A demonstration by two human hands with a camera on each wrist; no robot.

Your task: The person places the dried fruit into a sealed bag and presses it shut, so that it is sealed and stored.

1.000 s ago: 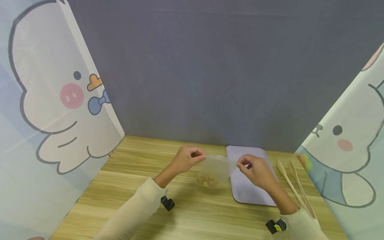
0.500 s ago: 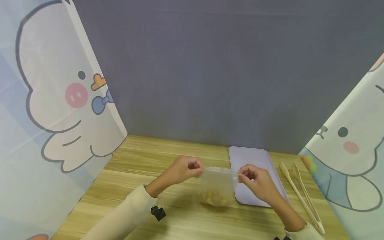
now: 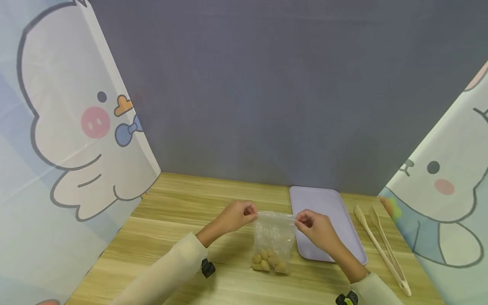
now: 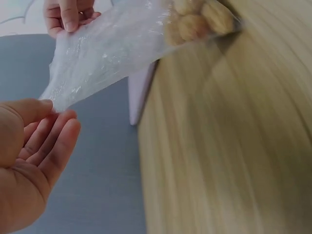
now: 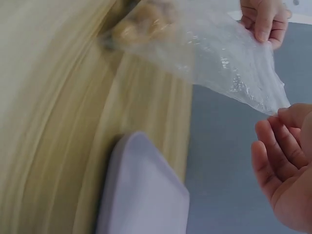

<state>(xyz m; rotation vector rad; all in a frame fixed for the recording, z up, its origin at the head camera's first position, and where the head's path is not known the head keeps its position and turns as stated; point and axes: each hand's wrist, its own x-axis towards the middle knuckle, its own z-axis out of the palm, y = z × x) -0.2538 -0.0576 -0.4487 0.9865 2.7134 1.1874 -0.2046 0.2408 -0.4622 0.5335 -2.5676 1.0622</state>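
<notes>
Between my hands hangs a clear plastic zip bag (image 3: pixel 273 237) with several walnuts (image 4: pixel 192 24) gathered in its bottom. My left hand (image 3: pixel 241 215) pinches the top left corner between thumb and fingertips. At the opposite top corner my right hand (image 3: pixel 316 228) pinches the bag the same way. The top edge is stretched between the two hands, and its seal is too small to judge. In the head view the bag's bottom is at or just above the wooden table (image 3: pixel 183 199); whether it touches cannot be told.
A pale lilac tray (image 3: pixel 318 203) lies behind and partly under my right hand. Right of it lie long pale tongs (image 3: pixel 385 250), near the table's right edge. A grey panel (image 3: pixel 259 93) closes off the back, with printed cloths at both sides.
Both hands have come lower and nearer to me, bringing the bag down with its walnuts. The bag now hangs squarer to view. Both corners stay pinched.
</notes>
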